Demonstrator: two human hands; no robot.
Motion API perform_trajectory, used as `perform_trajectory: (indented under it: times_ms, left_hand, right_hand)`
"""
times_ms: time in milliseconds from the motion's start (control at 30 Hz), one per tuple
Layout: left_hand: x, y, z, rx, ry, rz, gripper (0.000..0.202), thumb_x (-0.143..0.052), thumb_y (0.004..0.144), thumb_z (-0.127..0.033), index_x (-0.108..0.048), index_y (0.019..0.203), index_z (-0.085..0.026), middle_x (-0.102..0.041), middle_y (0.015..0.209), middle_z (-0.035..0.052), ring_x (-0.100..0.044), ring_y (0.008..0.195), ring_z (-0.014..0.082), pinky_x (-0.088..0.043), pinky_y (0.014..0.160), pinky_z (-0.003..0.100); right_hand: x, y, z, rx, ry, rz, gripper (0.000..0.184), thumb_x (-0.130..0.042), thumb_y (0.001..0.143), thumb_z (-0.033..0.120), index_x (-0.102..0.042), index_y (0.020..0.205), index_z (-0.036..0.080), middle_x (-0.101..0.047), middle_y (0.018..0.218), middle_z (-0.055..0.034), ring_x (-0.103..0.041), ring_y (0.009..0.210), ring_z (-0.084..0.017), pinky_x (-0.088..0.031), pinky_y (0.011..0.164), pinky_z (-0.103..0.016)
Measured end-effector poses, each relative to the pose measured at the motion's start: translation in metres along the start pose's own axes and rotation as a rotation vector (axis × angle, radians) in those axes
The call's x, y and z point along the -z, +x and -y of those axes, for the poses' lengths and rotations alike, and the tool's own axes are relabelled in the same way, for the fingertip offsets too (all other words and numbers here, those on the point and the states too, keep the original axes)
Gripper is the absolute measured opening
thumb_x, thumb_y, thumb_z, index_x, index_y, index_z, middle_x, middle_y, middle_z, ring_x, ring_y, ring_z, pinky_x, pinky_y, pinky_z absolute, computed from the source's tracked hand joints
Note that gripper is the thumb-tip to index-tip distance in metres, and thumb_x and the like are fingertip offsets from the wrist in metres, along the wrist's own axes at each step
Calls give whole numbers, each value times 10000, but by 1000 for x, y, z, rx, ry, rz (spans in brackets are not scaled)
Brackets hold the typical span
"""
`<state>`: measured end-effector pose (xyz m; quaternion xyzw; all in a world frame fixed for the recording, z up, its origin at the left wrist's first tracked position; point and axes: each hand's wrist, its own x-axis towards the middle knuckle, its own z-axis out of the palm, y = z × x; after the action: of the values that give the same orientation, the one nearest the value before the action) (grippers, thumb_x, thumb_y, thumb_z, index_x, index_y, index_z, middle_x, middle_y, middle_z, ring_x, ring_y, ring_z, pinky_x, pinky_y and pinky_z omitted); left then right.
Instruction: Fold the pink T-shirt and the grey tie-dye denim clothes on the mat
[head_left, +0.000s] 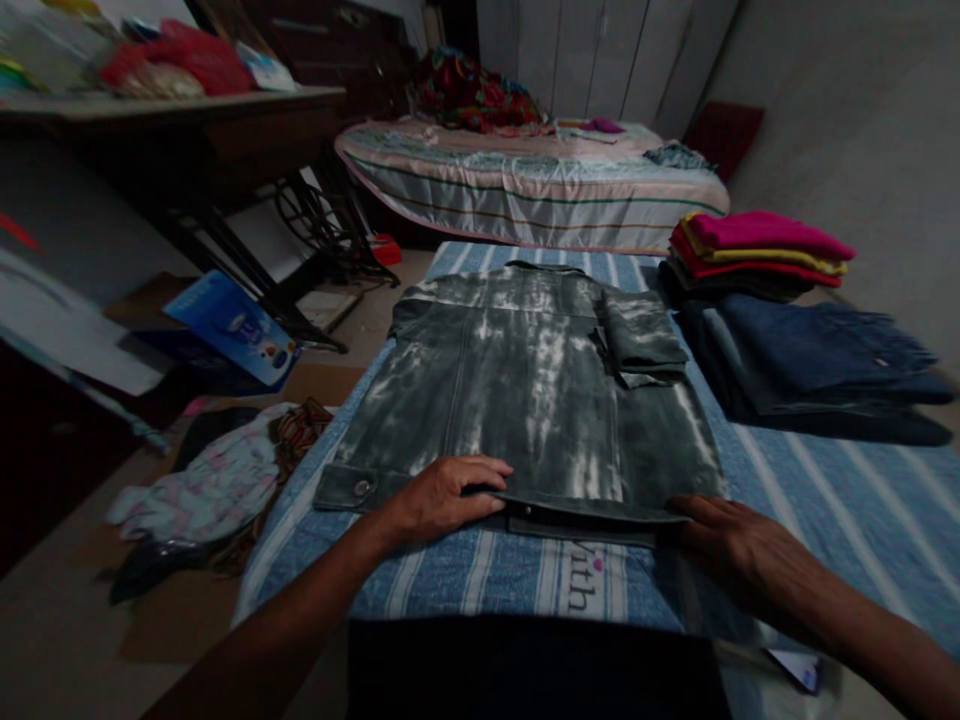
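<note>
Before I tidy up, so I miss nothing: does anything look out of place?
Yes: rumpled clothes lie heaped low at the left beside the striped bedding, odd against the neatly folded stack at the right. The jacket lies mostly flat.

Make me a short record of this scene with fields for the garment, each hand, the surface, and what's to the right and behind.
garment: grey, white-streaked jacket, spread flat, one sleeve folded over it
left hand: pinching the bottom hem
right hand: at the hem's right end; thumb hidden
surface: blue striped cloth
right: folded jeans; pink, yellow and red folded stack beyond
behind: covered bed
</note>
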<state>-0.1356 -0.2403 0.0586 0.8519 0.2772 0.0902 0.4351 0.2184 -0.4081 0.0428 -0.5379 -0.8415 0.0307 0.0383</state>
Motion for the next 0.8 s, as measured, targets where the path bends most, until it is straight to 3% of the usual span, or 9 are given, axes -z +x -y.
perform_trajectory:
  times_ms: [167,467,633,800]
  left_hand:
    - [3,0,1,-12,-2,42,225,-641,817,-281,-697,1007,-175,-626,1268,104,-574,1179,208,-421,1009,386]
    - [0,-9,7,-86,75,51,391,-735,744,-320,-654,1108,-202,-576,1337,106,-494,1274,240,-379,1049,461]
    - [-3,-20,6,-139,229,71,488,-725,764,-341,-606,1223,-225,-504,1409,111,-411,1339,269,-321,1088,498]
    - [-10,-34,5,-135,323,25,328,-567,892,-324,-627,1200,-226,-495,1417,104,-402,1345,271,-268,1110,536]
  right_hand:
    - [6,1,1,28,-15,35,315,-356,916,134,-664,929,198,-647,1046,-105,-641,792,-179,-542,685,-318]
    - [10,-3,4,-4,64,41,284,-384,904,179,-646,798,201,-651,1091,-102,-658,859,-185,-558,726,-320]
    - [8,-12,9,40,144,-91,204,-461,916,239,-664,917,212,-620,1218,-89,-620,1073,-207,-546,880,-341]
    - [-8,-9,15,71,106,-224,252,-468,922,241,-637,1104,206,-626,1226,-97,-578,1156,-226,-531,909,-370]
